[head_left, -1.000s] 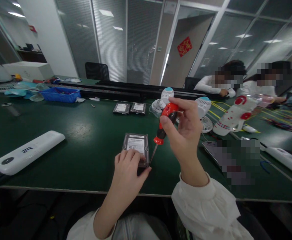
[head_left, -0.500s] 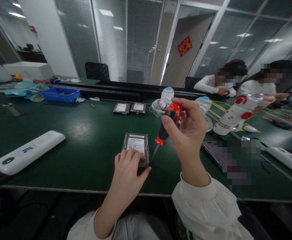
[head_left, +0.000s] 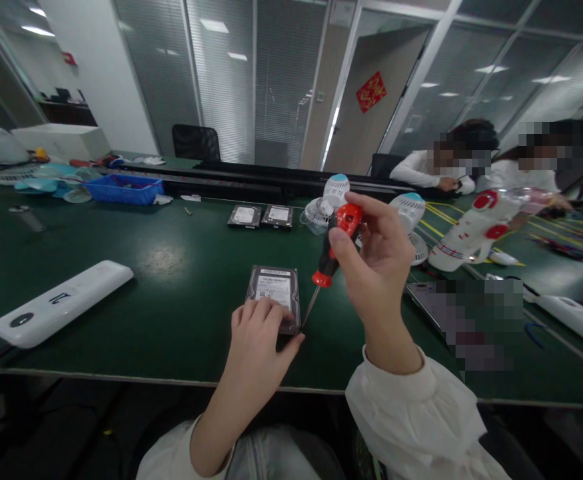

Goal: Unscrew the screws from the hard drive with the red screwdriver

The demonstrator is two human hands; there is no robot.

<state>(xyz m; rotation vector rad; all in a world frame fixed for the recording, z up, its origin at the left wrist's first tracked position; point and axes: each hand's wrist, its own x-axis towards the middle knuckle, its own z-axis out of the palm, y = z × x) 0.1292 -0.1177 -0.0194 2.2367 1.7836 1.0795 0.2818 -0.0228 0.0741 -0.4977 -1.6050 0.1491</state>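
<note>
A hard drive (head_left: 274, 283) with a white label lies on the green table in front of me. My left hand (head_left: 258, 333) grips its near end, fingers across the top and thumb by the near right corner. In my right hand (head_left: 378, 260) is a red and black screwdriver (head_left: 327, 260), held by the handle with its shaft slanting down to the left. The tip meets the drive's near right corner; any screw there is too small to make out. Two more hard drives, one on the left (head_left: 244, 215) and one on the right (head_left: 277, 216), lie farther back.
A white oblong device (head_left: 64, 303) lies at left, with a blue basket (head_left: 124, 192) behind it. Small white fans (head_left: 336, 190), a white bottle (head_left: 464, 233) and a phone-like slab (head_left: 428, 300) are at right. Two people sit at the far right.
The screwdriver handle has turned slightly in my right hand, its tip staying at the drive's corner. My left hand keeps its hold. The whole view has shifted a little.
</note>
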